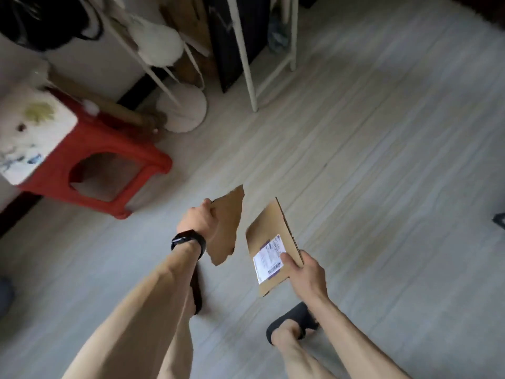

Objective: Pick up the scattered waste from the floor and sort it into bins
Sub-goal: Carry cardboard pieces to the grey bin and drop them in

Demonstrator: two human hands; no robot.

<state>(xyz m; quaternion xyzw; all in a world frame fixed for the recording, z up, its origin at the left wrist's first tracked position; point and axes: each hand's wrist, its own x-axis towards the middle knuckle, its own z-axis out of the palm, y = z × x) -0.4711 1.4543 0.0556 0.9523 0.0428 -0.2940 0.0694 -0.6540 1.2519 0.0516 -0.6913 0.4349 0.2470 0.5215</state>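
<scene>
Two hands [198, 221] [307, 274]: torn cardboard [226, 228] left, labelled cardboard [269, 236] right.

— You wear a black band [188, 243] on your left wrist, smooth and slightly glossy, sitting close behind the left hand [198, 220].
— Your forearms are bare to the frame's edge, and so is your right shin. You have black slippers on: the right slipper [292, 318] shows plainly, the left slipper [197, 295] only as a dark strip beside your arm.
</scene>
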